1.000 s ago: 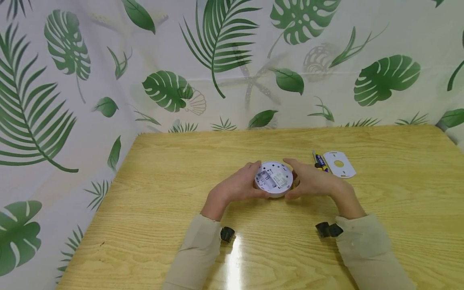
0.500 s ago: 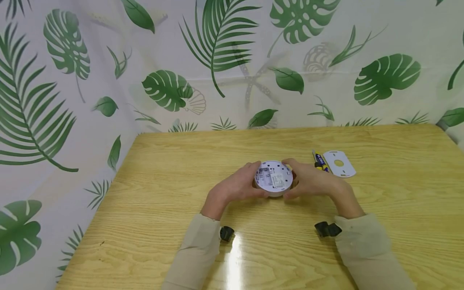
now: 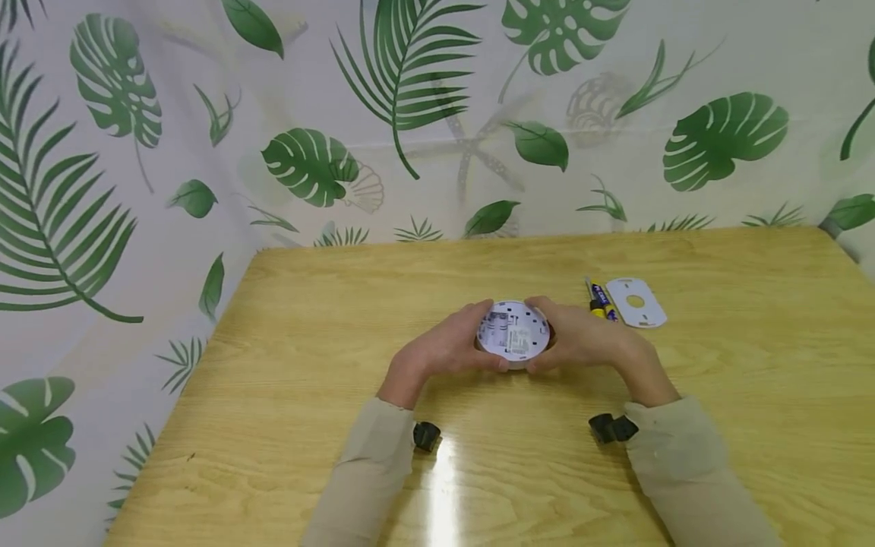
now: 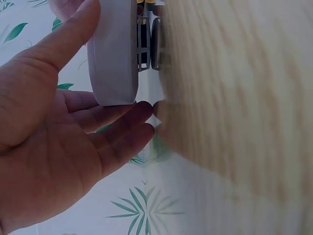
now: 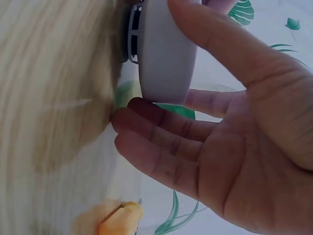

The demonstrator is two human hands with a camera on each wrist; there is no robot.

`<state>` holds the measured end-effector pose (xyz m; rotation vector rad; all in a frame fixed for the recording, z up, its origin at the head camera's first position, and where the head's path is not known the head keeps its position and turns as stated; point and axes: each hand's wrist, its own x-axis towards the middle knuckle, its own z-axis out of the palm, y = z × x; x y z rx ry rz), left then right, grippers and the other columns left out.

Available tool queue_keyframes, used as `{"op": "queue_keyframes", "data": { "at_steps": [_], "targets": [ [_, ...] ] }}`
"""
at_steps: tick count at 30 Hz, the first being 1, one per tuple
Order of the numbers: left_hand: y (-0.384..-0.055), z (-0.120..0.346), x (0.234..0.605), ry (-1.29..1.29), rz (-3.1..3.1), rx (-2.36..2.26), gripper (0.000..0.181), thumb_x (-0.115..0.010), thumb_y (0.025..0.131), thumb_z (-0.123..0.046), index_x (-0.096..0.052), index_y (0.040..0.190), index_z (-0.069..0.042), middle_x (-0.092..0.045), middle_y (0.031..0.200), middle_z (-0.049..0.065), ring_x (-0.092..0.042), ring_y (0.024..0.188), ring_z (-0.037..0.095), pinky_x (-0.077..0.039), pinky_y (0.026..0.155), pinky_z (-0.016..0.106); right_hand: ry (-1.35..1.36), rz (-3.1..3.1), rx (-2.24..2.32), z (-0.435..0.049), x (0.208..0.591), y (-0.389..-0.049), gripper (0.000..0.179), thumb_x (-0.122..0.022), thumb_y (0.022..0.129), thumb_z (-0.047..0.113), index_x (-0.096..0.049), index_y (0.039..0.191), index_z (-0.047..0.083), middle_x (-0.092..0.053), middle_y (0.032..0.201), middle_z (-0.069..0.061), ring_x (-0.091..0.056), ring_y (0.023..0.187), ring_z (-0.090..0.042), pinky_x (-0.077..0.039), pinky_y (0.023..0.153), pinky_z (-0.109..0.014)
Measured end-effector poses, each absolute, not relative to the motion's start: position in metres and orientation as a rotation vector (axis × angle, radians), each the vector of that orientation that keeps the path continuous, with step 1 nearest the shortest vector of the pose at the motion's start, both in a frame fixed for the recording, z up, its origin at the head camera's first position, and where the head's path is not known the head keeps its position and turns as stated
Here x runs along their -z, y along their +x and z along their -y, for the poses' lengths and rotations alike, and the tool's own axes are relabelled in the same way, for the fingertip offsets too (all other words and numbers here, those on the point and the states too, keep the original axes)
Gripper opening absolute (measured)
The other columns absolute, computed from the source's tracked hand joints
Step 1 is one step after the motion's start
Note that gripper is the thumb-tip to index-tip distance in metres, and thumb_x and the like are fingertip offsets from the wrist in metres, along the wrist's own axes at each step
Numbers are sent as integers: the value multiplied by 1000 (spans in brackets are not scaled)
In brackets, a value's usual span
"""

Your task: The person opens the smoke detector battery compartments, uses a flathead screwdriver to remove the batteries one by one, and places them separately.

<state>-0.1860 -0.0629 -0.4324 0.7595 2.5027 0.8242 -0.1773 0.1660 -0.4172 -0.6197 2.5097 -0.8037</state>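
Note:
A round white smoke detector (image 3: 514, 331) is held with its back facing up, showing a battery compartment and a printed label. My left hand (image 3: 447, 342) grips its left rim between thumb and fingers. On the opposite rim, my right hand (image 3: 586, 334) holds it the same way. In the left wrist view, the detector's slotted grille (image 4: 143, 44) points down, just above the tabletop's reflection. My right thumb (image 5: 220, 41) lies along the detector's side wall in the right wrist view, with the lower fingers beneath the edge.
Behind my right hand lie a yellow-and-black screwdriver (image 3: 597, 308), a blue-and-yellow battery (image 3: 604, 301) and a white mounting plate (image 3: 649, 306) with a round hole. All rest on the wooden table (image 3: 307, 334). A leaf-patterned cloth (image 3: 437, 205) hangs along the back and left side.
The smoke detector has turned clockwise between my hands, its battery compartment shifting toward the far left. My right hand has moved slightly left, and the head view has shifted a little.

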Motion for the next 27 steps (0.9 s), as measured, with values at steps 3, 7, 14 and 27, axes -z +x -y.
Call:
{"op": "queue_keyframes", "data": {
  "at_steps": [3,7,14,27],
  "targets": [
    [-187,63,432,760,-2508,-836,92,-79,86,-32,-25,155,-3,-45,145,11,-49,122,20,-40,107,34,-609,-2517,806,-165,417,-178,100,-83,82,33,-23,152,-4,-49,140,-27,-50,126,-37,-41,102,-53],
    [-188,62,432,766,-2512,-836,92,-80,85,-32,-27,154,-3,-45,147,12,-48,127,21,-38,109,34,-599,-2501,811,-170,414,-178,99,-83,82,34,-23,153,-2,-54,134,-25,-55,118,-33,-45,97,-49],
    [-190,61,432,748,-2521,-807,96,-80,85,-33,-24,156,-1,-37,155,14,-38,140,24,-30,116,35,-484,-2645,803,-208,403,-184,69,-64,97,34,-37,147,-5,-60,119,-28,-62,99,-32,-51,80,-46],
    [-188,62,432,705,-2523,-792,96,-79,86,-34,-23,156,-2,-36,156,13,-36,142,24,-30,116,36,37,-2804,702,-278,421,-193,55,-59,97,25,-50,114,-26,-54,105,-41,-54,95,-51,-48,81,-56]
  ]
}}
